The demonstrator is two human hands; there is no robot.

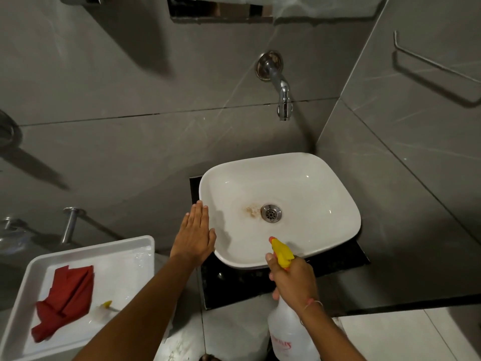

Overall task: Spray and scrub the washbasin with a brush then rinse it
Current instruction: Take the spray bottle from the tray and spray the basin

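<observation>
A white washbasin (307, 183) sits on a black counter, with a brown stain (252, 211) just left of its metal drain (271, 213). My right hand (294, 280) grips a clear spray bottle (289, 334) by the neck. Its yellow nozzle (281, 252) points over the basin's near rim toward the drain. My left hand (195, 237) lies flat with fingers together against the basin's left rim, holding nothing. No brush is clearly visible.
A chrome wall tap (282, 97) hangs above the basin's far edge. A white tray (130, 254) at lower left holds a red cloth (65, 300) and a small yellow-tipped object (106, 304). Grey tiled walls close in behind and to the right, where a towel rail (429, 61) is fixed.
</observation>
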